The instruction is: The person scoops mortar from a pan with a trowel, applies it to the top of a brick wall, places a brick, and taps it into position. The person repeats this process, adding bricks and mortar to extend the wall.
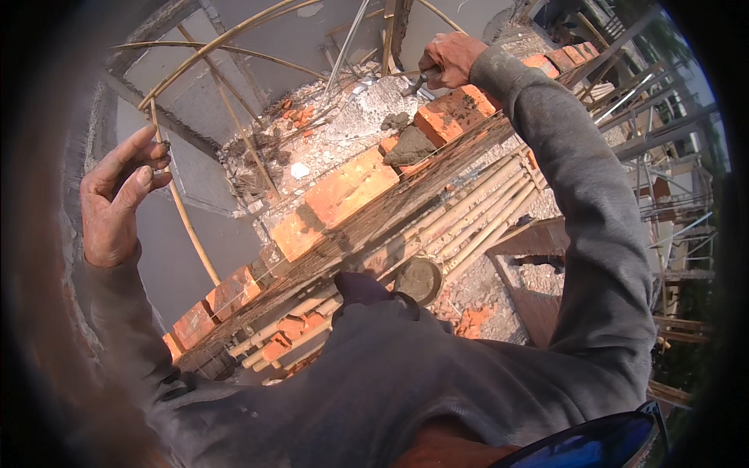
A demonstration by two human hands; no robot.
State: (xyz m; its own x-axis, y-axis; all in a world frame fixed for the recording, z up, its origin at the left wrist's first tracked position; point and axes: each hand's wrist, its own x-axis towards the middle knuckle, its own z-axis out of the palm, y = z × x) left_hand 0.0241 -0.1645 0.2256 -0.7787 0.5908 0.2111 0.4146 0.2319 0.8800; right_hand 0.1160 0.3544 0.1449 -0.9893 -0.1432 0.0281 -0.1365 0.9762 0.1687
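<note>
My left hand (pixel 117 203) is raised at the left, away from the wall, its fingers curved and apart. A small dark bit clings at its fingertips; nothing else shows in it. At the top, my right hand (pixel 452 61) is closed round the grey handle of what looks like a trowel (pixel 420 83); its blade cannot be made out. Just below that hand lies an orange brick (pixel 455 115) in the wall course. Beside this brick a lump of grey mortar (pixel 409 147) sits on the wall, followed by pale orange bricks (pixel 343 199) laid end to end.
A round bucket of mortar (pixel 419 279) stands near my body, by bamboo poles (pixel 484 203). More bricks (pixel 230 292) continue the wall at lower left. Bent bamboo (pixel 207 51) crosses the far side, above rubble (pixel 300 117). Scaffolding (pixel 647 171) rises at the right.
</note>
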